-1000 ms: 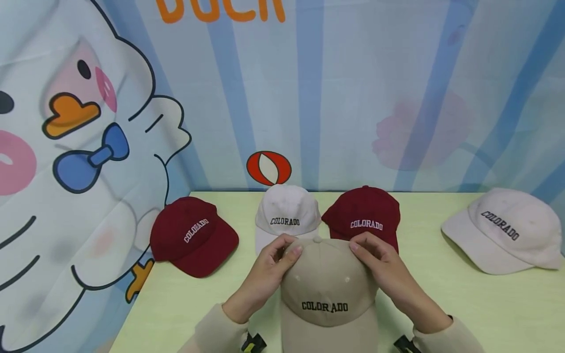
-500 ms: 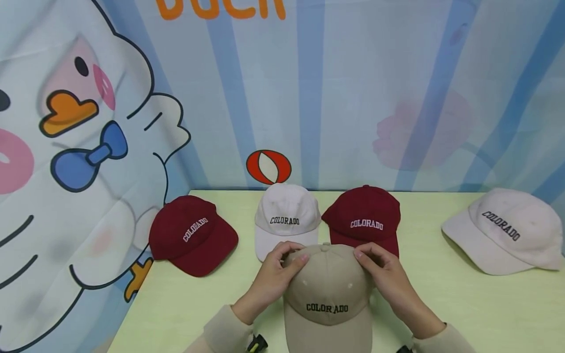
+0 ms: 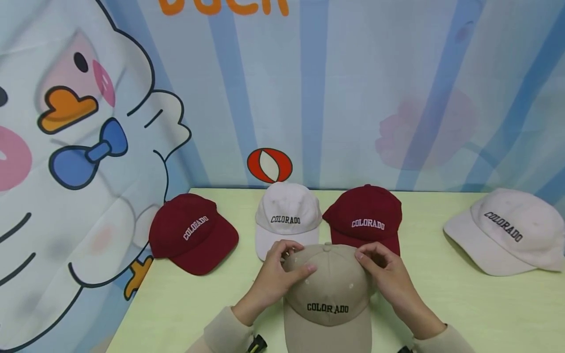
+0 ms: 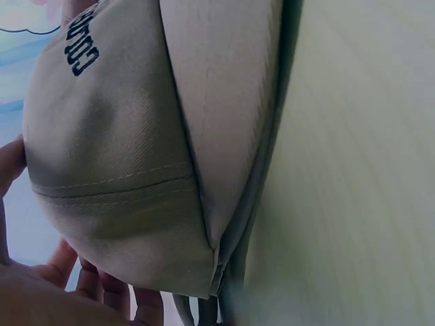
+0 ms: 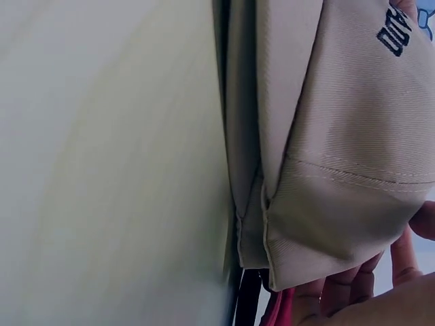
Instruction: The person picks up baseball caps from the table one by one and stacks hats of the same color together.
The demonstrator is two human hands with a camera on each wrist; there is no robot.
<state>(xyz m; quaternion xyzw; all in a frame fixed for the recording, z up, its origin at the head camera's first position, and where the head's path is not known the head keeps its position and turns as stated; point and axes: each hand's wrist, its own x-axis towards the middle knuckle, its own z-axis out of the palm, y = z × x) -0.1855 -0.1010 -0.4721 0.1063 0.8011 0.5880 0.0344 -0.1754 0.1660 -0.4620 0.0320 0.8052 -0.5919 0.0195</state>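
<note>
A beige baseball cap (image 3: 328, 289) with dark COLORADO lettering faces me at the front of the table, brim toward me. My left hand (image 3: 273, 284) holds its crown from the left, thumb across the front and fingers curled round the side and back. On the other side my right hand (image 3: 390, 279) grips the crown near the top, thumb in front. Both wrist views show the cap's side panel close up; in the right wrist view a second beige brim layer (image 5: 241, 129) lies right under the upper brim (image 5: 289, 75). The fingertips behind the crown are partly hidden.
Behind the beige cap sit a white cap (image 3: 287, 211) and a dark red cap (image 3: 368, 211). Another dark red cap (image 3: 192, 235) lies at the left, and an off-white cap (image 3: 507, 230) at the right. A printed cloth (image 3: 344, 98) hangs along the table's (image 3: 485, 309) back edge.
The beige cap has come down and slightly right, looking smaller than a second ago, both hands moving with it. Lately the left thumb has shifted a little right across the crown.
</note>
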